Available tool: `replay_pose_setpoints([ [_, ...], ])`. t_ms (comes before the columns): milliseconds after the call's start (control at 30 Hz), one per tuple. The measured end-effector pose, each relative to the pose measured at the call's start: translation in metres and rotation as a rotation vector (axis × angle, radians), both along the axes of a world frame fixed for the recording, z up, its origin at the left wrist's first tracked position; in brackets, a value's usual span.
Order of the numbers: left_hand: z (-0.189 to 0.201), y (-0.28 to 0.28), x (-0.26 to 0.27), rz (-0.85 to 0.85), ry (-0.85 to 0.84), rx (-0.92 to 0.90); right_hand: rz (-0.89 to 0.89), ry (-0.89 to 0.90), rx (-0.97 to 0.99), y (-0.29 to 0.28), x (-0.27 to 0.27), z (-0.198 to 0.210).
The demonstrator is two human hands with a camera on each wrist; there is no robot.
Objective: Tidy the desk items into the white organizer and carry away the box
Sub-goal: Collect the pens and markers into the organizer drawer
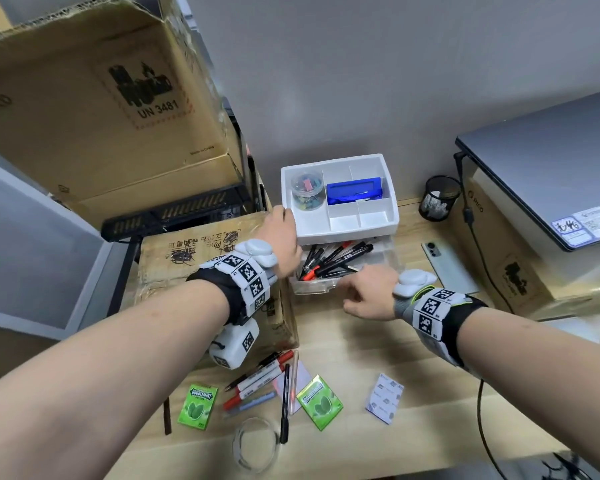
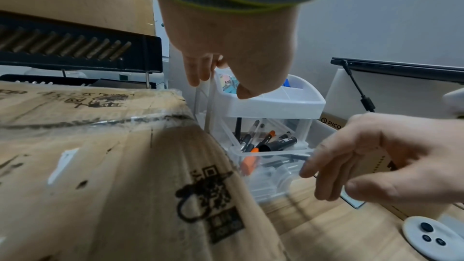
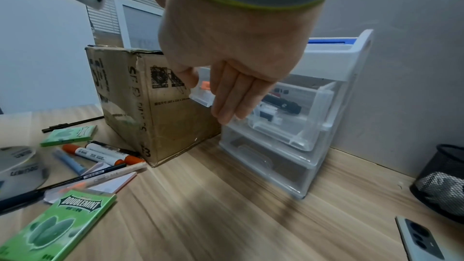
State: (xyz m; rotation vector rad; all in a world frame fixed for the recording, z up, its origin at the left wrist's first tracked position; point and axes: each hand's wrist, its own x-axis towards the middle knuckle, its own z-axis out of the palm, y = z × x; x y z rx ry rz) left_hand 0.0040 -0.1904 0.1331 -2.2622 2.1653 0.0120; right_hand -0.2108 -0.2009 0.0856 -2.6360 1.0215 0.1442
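Observation:
The white organizer [image 1: 378, 221] stands at the back of the desk, its top tray holding a jar of clips and a blue case. Its clear top drawer [image 1: 312, 285] is pulled out and holds several pens [image 1: 340, 259]. My left hand [image 1: 284, 233] holds the organizer's top left corner, thumb on the rim and fingers [image 2: 198, 74] down the side. My right hand [image 1: 357, 289] has straight fingers [image 3: 226, 106] touching the drawer's front. A brown cardboard box [image 1: 208, 268] stands against the organizer's left side. Markers [image 1: 257, 379], a black pen [image 1: 284, 400] and two green gum packs [image 1: 319, 401] lie near the front.
A tape roll [image 1: 257, 445], a sticker sheet [image 1: 385, 398] and a notepad lie at the desk's front. A phone [image 1: 447, 268] and a mesh cup [image 1: 439, 199] sit right of the organizer. A laptop [image 1: 551, 174] rests on a box. A large carton [image 1: 101, 98] fills the left rack.

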Motion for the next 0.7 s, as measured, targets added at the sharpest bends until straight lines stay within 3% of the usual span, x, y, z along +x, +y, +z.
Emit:
replay_pose_setpoints([
  [333,0.009,0.006,-0.004,-0.007,-0.084,0.045,-0.086,-0.022,0.099,-0.011,0.009,-0.005],
  [533,0.006,0.010,-0.002,-0.029,-0.058,0.052,-0.195,-0.197,-0.073,-0.008,0.007,-0.012],
  [700,0.008,0.011,-0.001,-0.041,-0.046,0.045,-0.317,-0.066,-0.085,-0.010,0.007,-0.018],
])
